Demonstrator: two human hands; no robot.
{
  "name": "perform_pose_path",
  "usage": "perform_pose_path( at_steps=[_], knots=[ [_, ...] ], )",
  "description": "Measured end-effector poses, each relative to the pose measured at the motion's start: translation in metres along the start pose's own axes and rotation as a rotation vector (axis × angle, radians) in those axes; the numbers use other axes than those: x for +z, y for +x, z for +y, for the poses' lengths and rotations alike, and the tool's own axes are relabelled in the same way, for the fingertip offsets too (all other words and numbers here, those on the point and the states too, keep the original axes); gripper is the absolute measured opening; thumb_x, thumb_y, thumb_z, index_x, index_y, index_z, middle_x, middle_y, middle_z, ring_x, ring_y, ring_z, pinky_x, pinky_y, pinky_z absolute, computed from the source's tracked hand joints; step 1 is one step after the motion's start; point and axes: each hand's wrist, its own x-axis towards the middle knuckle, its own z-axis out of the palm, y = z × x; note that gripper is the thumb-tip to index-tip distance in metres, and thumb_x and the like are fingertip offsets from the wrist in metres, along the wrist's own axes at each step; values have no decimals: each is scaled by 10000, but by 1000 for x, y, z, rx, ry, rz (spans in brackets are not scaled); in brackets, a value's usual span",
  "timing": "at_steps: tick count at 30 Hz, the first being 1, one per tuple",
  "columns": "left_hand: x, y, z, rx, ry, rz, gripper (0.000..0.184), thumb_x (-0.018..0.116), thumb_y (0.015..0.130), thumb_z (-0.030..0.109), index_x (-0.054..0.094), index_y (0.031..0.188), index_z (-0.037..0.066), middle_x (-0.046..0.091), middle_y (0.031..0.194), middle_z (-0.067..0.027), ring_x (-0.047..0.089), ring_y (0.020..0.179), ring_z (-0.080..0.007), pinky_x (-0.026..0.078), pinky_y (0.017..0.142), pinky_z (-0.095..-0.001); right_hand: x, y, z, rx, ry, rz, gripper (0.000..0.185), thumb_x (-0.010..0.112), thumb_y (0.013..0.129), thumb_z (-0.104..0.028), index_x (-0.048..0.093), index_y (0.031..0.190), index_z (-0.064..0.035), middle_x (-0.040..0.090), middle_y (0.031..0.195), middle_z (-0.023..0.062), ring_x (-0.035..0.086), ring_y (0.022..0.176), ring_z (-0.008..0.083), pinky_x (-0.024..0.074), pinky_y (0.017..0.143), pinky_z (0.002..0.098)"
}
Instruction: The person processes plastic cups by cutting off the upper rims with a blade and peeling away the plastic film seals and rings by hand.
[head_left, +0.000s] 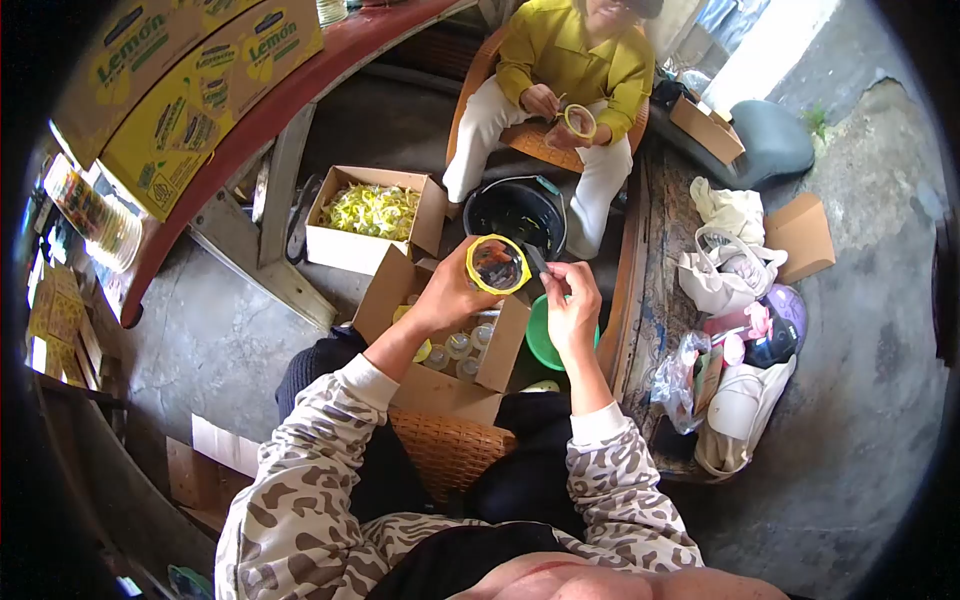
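My left hand [445,293] is wrapped around a clear plastic cup [498,265] with a yellow rim, its round end tilted toward me. Pinched in my right hand [572,305] is a dark, flat, blade-like tool [537,259], whose tip is close to the cup's rim; whether it touches cannot be made out. Below my hands stands an open cardboard box [503,350] holding several clear cups [458,346], some with yellow rims. A green basin [546,340] sits below my right hand, partly hidden by it.
Opposite sits a person [570,60] holding another yellow-rimmed cup [579,121]. Between us stand a black bucket [480,215] and a carton [345,245] of yellow strips. Lemon cartons [190,125] are on a red-edged table at left; bags [735,265] lie on the right bench.
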Motion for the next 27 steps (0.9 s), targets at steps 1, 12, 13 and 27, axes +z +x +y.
perform_pose_path(
  at_steps=[1, 12, 13, 27],
  knots=[
    [-1, -1, 2, 5, -13, 9, 608, 835, 738, 76, 537, 1264, 12, 614, 1217, -79, 587, 1148, -163, 465, 1011, -324, 0, -2, 0, -9, -10, -10, 137, 700, 850, 33, 671, 973, -20, 593, 856, 89, 611, 706, 202, 497, 640, 323],
    [-9, -10, -5, 70, 16, 63, 721, 820, 742, 80, 425, 1339, 2, 600, 1227, -130, 593, 1173, -201, 472, 1018, -351, 7, -14, -8, 5, -8, 76, 130, 684, 860, 45, 671, 977, -8, 613, 904, 80, 623, 724, 165, 502, 653, 279],
    [-9, -10, -6, 70, 19, 62, 721, 820, 742, 80, 425, 1339, 2, 600, 1227, -130, 593, 1173, -201, 472, 1018, -351, 7, -15, -9, 15, 2, 96, 133, 681, 860, 51, 671, 980, -7, 618, 913, 82, 628, 736, 162, 505, 661, 276],
    [5, -8, -9, 206, 235, 254, 515, 850, 679, 83, 588, 1118, 20, 632, 1013, -118, 655, 982, -277, 525, 873, -363, 3, -22, -30, -117, -80, 125, 213, 729, 789, 89, 697, 956, -39, 603, 820, 82, 592, 701, 207, 481, 614, 317]
  ],
)
